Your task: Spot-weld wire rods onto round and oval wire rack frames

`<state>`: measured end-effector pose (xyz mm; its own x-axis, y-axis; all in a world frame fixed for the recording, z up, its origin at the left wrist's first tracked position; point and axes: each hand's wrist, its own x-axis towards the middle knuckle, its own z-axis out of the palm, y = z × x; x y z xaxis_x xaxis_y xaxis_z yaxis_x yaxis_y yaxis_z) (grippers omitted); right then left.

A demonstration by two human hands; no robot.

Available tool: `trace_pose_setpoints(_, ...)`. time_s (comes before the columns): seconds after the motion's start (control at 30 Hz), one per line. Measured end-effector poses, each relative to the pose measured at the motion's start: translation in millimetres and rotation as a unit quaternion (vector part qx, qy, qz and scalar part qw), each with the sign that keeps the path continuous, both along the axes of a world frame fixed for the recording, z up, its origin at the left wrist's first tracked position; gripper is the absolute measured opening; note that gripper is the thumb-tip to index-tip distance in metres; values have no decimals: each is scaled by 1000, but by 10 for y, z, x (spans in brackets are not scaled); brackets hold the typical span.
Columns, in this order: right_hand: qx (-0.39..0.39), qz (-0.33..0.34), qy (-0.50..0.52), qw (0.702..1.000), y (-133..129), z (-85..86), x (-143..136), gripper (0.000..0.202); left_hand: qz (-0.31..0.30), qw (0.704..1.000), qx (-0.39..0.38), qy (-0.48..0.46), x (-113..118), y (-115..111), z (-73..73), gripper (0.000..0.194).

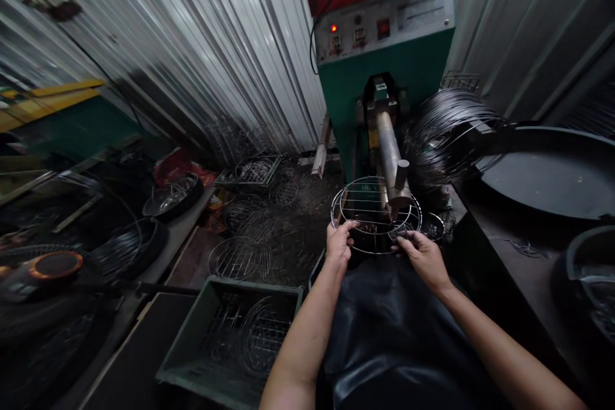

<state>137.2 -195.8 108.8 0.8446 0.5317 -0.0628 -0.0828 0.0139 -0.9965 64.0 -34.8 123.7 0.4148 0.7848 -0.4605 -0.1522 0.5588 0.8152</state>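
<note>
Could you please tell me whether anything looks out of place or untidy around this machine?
Yes: several wire racks lie jumbled on the floor beyond the green crate, which looks odd because similar ones sit inside it. The round rack between the left hand and right hand shows no obvious damage.

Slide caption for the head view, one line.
Left hand and right hand hold a round wire rack near the metal arm of a green machine.

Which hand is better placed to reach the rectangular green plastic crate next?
Probably the left hand: it holds the round silvery wire rack by its left edge, nearer the crate at left. The right hand, at the rack's right, is farther.
</note>
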Motion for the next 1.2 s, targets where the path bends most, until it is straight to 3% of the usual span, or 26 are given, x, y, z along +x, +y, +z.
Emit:
trace_pose_setpoints(0.3,4,12,-13,1000,22,-3,76,42,-18,999,-28,26,58,51,32,41)
trace_pose_setpoints(0.63,4,5,-10,1000,21,31,51,41,-5,1000,-1,25,21,47,4,45)
trace_pose_setpoints(1.2,-20,4,-52,998,99,81,151,38,2,999,5,37,148,82,45,41)
